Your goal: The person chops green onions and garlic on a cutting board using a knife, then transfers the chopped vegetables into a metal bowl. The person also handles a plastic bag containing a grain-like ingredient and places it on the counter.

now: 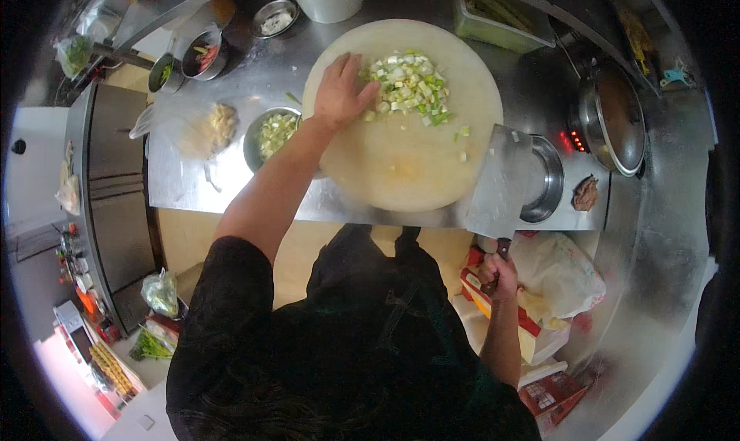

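My left hand (344,94) lies palm down on a round cutting board (399,175), thumb spread from the fingers. Its thumb touches the left edge of a pile of chopped scallions (410,85), white and green pieces. Below the board's right side, my right hand (502,276) grips a cleaver (500,175) by its dark handle. The broad blade points away from me, over the counter edge beside the board, and partly covers a steel bowl (558,178). Under my left forearm, another steel bowl (250,151) holds more chopped scallions; the arm hides part of it.
A plastic bag of pale food (219,123) lies on the steel counter (173,186). Behind stand small steel bowls (202,74), a white bucket (332,4) and a plastic tub (500,42). Right are a large pot (621,123) and a brown lump (585,193). Bags (563,273) fill the space below.
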Demonstrator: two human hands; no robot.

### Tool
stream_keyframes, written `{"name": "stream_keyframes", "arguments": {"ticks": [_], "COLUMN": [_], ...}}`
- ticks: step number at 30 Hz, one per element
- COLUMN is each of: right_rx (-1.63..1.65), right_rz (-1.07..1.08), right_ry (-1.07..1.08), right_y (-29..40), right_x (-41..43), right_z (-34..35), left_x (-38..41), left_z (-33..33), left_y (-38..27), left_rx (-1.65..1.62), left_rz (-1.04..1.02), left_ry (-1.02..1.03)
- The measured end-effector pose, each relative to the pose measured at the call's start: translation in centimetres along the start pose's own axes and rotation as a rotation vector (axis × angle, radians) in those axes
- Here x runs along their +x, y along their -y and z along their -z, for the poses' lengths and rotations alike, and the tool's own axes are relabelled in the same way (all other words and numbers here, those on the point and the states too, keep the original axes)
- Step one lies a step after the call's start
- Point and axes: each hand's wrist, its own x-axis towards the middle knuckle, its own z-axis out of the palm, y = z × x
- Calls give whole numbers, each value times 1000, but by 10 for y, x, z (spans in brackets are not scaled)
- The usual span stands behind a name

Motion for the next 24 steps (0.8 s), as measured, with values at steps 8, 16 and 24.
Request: {"name": "stream_keyframes", "arguments": {"ticks": [8,16,24], "right_rx": [-24,-236,-200], "right_rz": [-107,-151,-242], "right_ry": [-17,209,365], "right_y": [-7,-29,-37], "right_x": [36,67,68], "right_z": [-49,-108,-98], "left_x": [4,-43,-73], "left_z": [-21,-26,-27], "left_y": [-42,-103,-144], "left_rx": [-210,-183,-195], "left_rz": [-127,62,338], "left_ry": [274,135,-44]}}
